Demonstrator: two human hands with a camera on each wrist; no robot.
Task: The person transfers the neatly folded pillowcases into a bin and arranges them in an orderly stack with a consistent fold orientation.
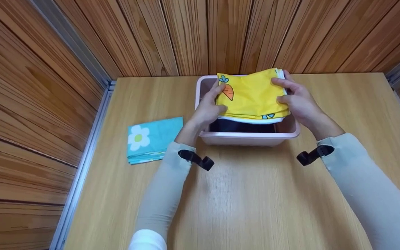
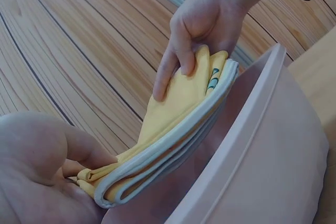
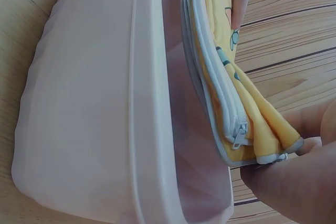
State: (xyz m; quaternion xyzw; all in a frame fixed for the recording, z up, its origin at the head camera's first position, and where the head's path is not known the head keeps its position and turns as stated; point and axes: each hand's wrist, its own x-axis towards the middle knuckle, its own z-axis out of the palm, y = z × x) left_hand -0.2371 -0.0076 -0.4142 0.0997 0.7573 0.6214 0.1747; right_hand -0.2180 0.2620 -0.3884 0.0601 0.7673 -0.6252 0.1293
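Both hands hold a folded yellow fabric cover [image 1: 252, 92] by its two ends, over the mouth of a pale pink bin [image 1: 247, 139]. It has carrot prints, white edging and, in the right wrist view, a zipper [image 3: 240, 135]. My left hand [image 1: 208, 106] pinches the left end, thumb on top and the other fingers underneath. At the opposite end my right hand [image 1: 300, 100] grips the layers the same way. Seen from the left wrist, the folded stack [image 2: 173, 135] bows between the hands, close above the bin's rim [image 2: 231, 135]. Something dark shows inside the bin below it.
A folded turquoise cloth [image 1: 155, 137] with a white flower lies on the wooden table [image 1: 241, 201], left of the bin and partly behind the left forearm. Wood-panelled walls [image 1: 186, 38] stand behind the bin and along the left.
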